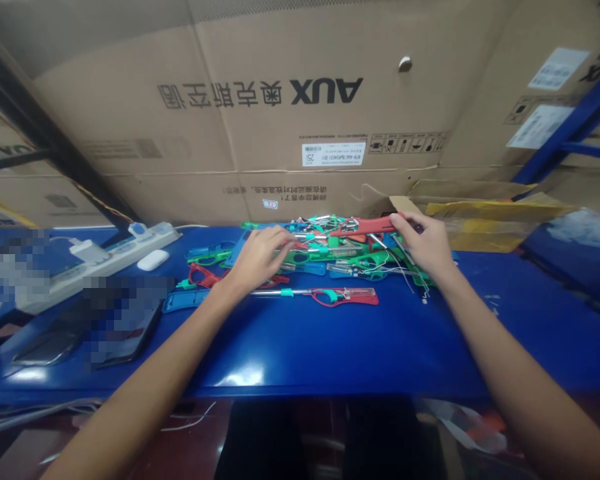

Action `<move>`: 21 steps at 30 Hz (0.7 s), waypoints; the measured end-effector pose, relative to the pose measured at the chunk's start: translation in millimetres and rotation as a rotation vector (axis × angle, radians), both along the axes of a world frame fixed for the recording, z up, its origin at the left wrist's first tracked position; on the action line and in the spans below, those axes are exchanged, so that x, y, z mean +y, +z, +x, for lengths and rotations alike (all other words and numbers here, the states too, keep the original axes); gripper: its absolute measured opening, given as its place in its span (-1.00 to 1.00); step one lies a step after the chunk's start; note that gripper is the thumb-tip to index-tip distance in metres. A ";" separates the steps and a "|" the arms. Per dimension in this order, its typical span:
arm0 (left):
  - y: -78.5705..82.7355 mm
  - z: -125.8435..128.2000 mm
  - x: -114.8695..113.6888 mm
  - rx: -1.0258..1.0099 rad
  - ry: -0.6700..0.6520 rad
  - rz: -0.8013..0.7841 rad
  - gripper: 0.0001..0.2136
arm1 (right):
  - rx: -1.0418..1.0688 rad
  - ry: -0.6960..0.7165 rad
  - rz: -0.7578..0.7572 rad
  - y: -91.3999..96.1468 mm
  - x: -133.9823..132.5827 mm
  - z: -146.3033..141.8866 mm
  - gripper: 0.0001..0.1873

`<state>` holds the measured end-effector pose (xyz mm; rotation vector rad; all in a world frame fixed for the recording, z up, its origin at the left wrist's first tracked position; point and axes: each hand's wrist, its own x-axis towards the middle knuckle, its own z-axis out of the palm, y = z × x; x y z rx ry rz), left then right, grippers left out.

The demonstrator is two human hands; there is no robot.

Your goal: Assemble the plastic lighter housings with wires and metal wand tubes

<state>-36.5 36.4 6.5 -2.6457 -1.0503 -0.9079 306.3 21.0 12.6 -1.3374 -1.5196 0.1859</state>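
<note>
Blue handle piece (185,301): flat on the blue table (300,353), near left of the pile; I judge it light, stiff plastic, best lifted by its long edges.
Left hand (263,255): over the pile's left part, fingers curled, thumb and forefinger tips close; I cannot tell whether they pinch anything.
Metal rod (270,293): thin, straight, probably slick — I would grip it at the green collar (287,292).
Pile (340,251): coloured lighter parts, tangled; thin wires, one ending in a white tip (425,301), look easily snagged.
Red shell (355,300): lying open before the pile, green trigger (333,295) inside; its inserts could spill — I would keep it level, holding the rim.
Red casing (365,227): raised over the pile's right part; likely light, rigid, smooth.
Right hand (423,243): thumb and fingertips pinching the casing's right end, a sound hold.
</note>
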 end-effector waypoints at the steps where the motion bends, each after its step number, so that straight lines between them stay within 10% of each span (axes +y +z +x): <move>1: -0.2 0.3 -0.3 0.000 -0.001 0.001 -0.82 | -0.007 -0.033 0.033 -1.6 -0.3 -1.1 -0.62; 8: -2.8 -2.9 2.4 -0.003 0.028 -0.024 -0.84 | -0.354 0.204 -0.120 -8.1 -1.4 0.3 -0.67; 13: -3.4 -2.5 2.1 0.005 0.036 -0.023 -0.83 | -0.446 -0.180 -0.316 -9.0 13.1 10.3 -0.63; 21: -4.0 -9.2 5.6 0.028 0.056 -0.043 -0.83 | -0.591 -0.236 -0.667 -3.5 73.2 14.9 -0.55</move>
